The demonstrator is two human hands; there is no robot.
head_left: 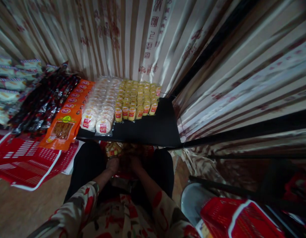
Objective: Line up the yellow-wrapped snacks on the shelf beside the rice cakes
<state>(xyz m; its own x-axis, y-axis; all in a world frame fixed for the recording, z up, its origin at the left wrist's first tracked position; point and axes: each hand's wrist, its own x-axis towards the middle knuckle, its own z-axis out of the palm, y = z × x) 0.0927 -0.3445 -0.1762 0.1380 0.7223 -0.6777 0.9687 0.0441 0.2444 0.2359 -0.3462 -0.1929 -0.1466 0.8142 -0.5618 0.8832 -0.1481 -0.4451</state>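
Each hand's grip, left hand (112,164) and right hand (135,162), seems curled on crinkly clear-plastic snack packets (113,149) at 12 o'clock; light, slippery, best pinched at edges.

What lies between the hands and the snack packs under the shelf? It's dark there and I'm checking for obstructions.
Nothing visible does: the left hand and right hand already reach the snack packs below the black shelf.

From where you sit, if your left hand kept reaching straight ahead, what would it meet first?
Probably the packet of yellow snacks just beyond the left hand, under the front edge of the black shelf. It is dim there, so depth is uncertain.
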